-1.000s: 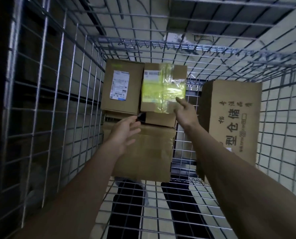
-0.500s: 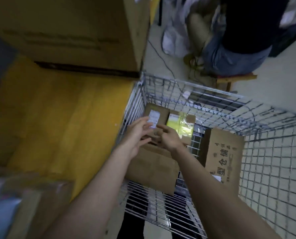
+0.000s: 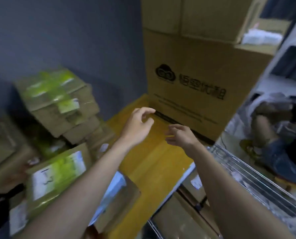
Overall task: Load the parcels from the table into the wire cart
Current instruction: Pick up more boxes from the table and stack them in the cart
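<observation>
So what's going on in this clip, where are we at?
A person is loading parcels from a yellow table into a wire cart at its right edge. At this moment both hands are empty: the left hand and the right hand hover over the tabletop with fingers loosely curled, in front of a large printed carton. A pile of taped parcels waits on the left side of the table. Cardboard boxes show inside the cart. The picture is motion-blurred.

The yellow wooden desk (image 3: 152, 163) carries a heap of taped parcels (image 3: 57, 104) at its left and tall stacked cartons (image 3: 192, 87) at its far end.
</observation>
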